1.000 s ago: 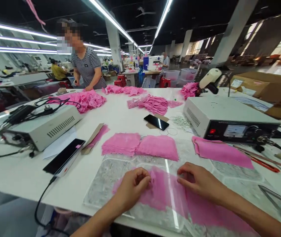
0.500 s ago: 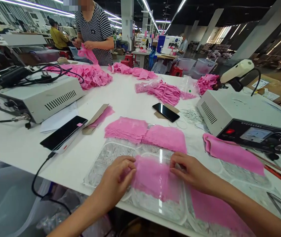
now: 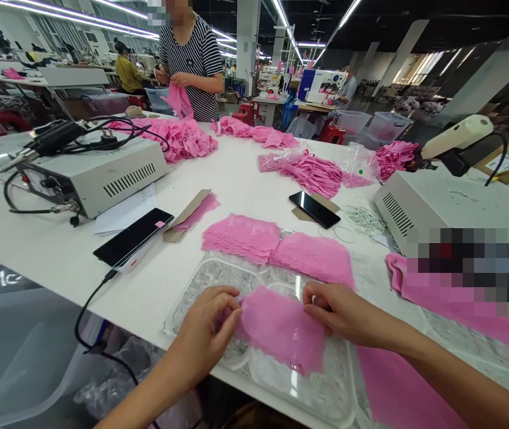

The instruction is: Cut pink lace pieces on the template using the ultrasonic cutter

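A thin pink fabric piece [image 3: 281,333] is stretched between my hands above a clear plastic lid [image 3: 308,396] at the table's front edge. My left hand [image 3: 212,322] pinches its left upper corner between thumb and fingers. At the right upper corner, my right hand [image 3: 332,307] grips the cloth in the same way. Just behind the lid are two neat stacks of pink fabric, the left stack [image 3: 240,237] and the right stack [image 3: 314,257]. Under my right forearm lies another flat pink cloth [image 3: 401,387].
Two grey machine boxes flank the table, one at left [image 3: 115,173] and one at right [image 3: 455,202]. A tablet [image 3: 133,237] and a phone [image 3: 314,208] lie between. Pink heaps [image 3: 183,140] sit farther back, where a person in a striped shirt [image 3: 191,65] handles pink cloth.
The pink piece between my hands now looks tilted, its right side lower, and more opaque. My hands keep their pinch. The whole view has shifted, so things appear farther right.
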Tool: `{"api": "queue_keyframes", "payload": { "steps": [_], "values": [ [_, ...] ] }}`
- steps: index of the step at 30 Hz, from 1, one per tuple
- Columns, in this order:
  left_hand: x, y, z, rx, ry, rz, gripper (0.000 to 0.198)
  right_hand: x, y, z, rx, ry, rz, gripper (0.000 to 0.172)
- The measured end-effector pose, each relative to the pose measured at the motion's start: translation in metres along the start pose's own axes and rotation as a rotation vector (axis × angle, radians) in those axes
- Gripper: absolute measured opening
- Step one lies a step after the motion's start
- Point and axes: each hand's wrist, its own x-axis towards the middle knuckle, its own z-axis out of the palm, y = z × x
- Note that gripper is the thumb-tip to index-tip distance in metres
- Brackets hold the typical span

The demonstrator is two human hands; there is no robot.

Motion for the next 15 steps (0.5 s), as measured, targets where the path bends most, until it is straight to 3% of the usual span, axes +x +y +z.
{"api": "queue_keyframes", "payload": {
  "steps": [7, 15],
  "values": [
    [-0.004, -0.013, 0.007, 0.226, 0.114, 0.135, 0.018, 0.013, 0.0, 0.003, 0.055, -0.076, 0.015, 0.012],
    [-0.006, -0.017, 0.009, 0.338, 0.224, 0.258, 0.013, -0.018, 0.018, 0.01, -0.013, 0.132, 0.016, 0.023]
  ]
}}
